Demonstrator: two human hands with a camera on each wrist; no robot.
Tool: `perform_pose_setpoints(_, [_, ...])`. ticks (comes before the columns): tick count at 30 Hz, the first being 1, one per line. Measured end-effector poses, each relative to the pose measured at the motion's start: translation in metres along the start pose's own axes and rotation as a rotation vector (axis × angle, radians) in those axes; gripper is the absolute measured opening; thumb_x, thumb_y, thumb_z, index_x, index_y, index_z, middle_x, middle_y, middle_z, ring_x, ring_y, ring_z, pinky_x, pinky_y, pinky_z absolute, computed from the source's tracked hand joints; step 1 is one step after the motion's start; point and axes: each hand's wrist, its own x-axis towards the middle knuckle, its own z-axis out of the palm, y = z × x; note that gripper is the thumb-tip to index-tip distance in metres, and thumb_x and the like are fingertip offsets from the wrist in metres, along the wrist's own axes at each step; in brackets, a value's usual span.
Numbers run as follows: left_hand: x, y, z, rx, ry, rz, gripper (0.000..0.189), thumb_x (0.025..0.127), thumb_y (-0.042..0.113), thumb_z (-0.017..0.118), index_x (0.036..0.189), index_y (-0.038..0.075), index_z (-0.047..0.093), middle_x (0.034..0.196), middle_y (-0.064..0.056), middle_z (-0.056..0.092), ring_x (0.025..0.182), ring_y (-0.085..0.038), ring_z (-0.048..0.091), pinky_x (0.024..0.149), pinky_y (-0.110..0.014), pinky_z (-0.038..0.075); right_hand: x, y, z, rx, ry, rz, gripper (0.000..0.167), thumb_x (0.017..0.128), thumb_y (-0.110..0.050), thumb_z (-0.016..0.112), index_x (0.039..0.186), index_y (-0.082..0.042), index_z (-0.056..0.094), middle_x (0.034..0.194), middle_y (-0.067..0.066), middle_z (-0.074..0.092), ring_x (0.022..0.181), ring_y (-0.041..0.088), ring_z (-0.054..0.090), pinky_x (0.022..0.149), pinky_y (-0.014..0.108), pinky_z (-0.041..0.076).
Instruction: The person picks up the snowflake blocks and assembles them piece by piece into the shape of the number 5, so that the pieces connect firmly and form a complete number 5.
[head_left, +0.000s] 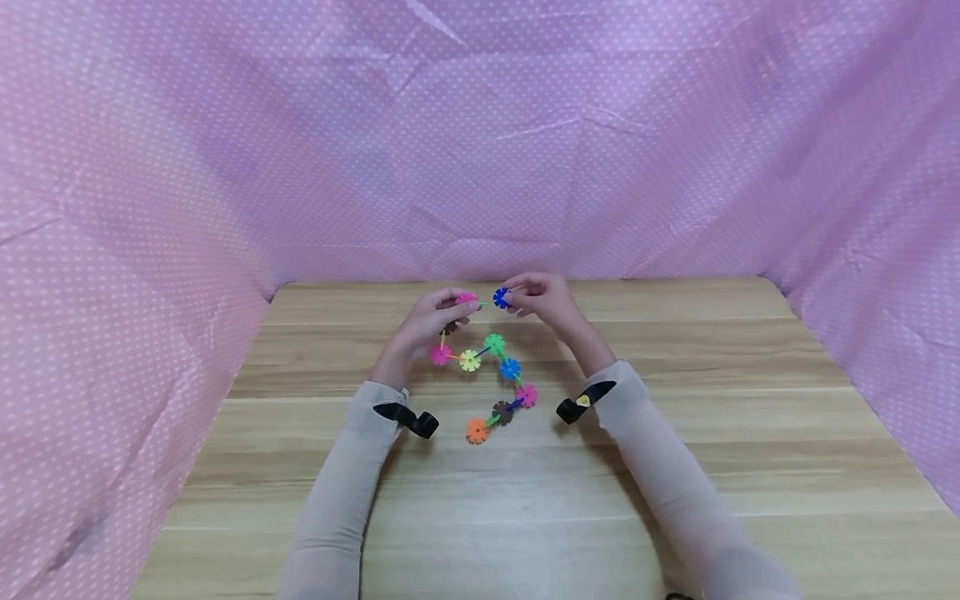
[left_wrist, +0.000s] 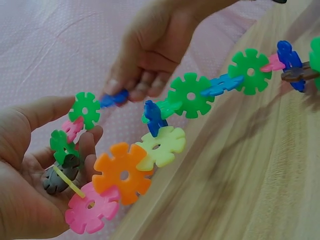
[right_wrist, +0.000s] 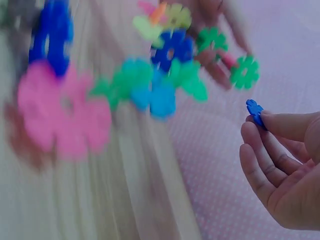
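Observation:
A chain of slotted plastic snowflake discs (left_wrist: pixel 123 174), joined edge to edge in many colours, runs from my left hand (head_left: pixel 437 315) back toward me over the table. That hand holds the chain near its far end, with a green disc (left_wrist: pixel 85 110) standing out at the fingertips. Pink, green and dark grey discs lie against its palm and fingers. Between thumb and fingertips my right hand (head_left: pixel 546 300) pinches a single blue snowflake disc (right_wrist: pixel 255 114). A small gap separates this blue disc from the green one in the right wrist view.
The wood-grain table (head_left: pixel 750 433) spreads out under both arms. Pink dotted cloth (head_left: pixel 480 150) hangs behind the table and along its sides. The chain's near end, an orange disc (head_left: pixel 477 431), lies between the forearms. Black bands (head_left: pixel 408 418) circle the sleeves.

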Motion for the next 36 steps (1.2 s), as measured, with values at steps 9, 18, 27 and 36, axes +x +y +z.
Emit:
perform_pose_setpoints(9, [0.001,-0.002,0.006,-0.012,0.008,0.007,0.035,0.099,0.021,0.068,0.129,0.004,0.061,0.116,-0.009,0.066,0.117,-0.040,0.058,0.111,-0.056,0.043,-0.015,-0.005,0.008,0.085,0.054,-0.017,0.026,0.093,-0.007,0.074,0.115,0.007,0.069,0.082,-0.003,0.075,0.071,0.011,0.071,0.071,0.028,0.063])
perform_pose_setpoints(18, [0.001,-0.003,0.010,-0.020,0.015,0.009,0.038,0.098,0.022,0.070,0.130,0.001,0.062,0.121,-0.013,0.068,0.116,-0.031,0.063,0.112,-0.053,0.045,-0.019,-0.002,0.010,0.094,0.078,-0.002,0.026,0.093,-0.007,0.075,0.114,0.007,0.071,0.081,0.001,0.077,0.071,0.013,0.073,0.080,0.044,0.064])
perform_pose_setpoints(27, [0.003,-0.006,0.016,-0.091,0.058,-0.035,0.033,0.096,0.019,0.073,0.122,0.000,0.068,0.121,-0.020,0.071,0.093,-0.012,0.072,0.110,-0.048,0.050,-0.021,0.002,0.012,0.163,0.105,-0.049,0.023,0.091,0.003,0.072,0.112,0.014,0.069,0.085,0.010,0.077,0.069,0.012,0.073,0.072,0.030,0.064])
perform_pose_setpoints(36, [0.003,-0.005,0.016,-0.078,0.052,-0.067,0.030,0.096,0.020,0.073,0.121,0.003,0.071,0.097,0.002,0.076,0.122,-0.036,0.065,0.109,-0.047,0.049,-0.021,0.002,0.013,0.148,0.091,-0.133,0.023,0.092,-0.002,0.074,0.109,0.012,0.070,0.081,-0.004,0.076,0.069,0.009,0.072,0.069,0.026,0.063])
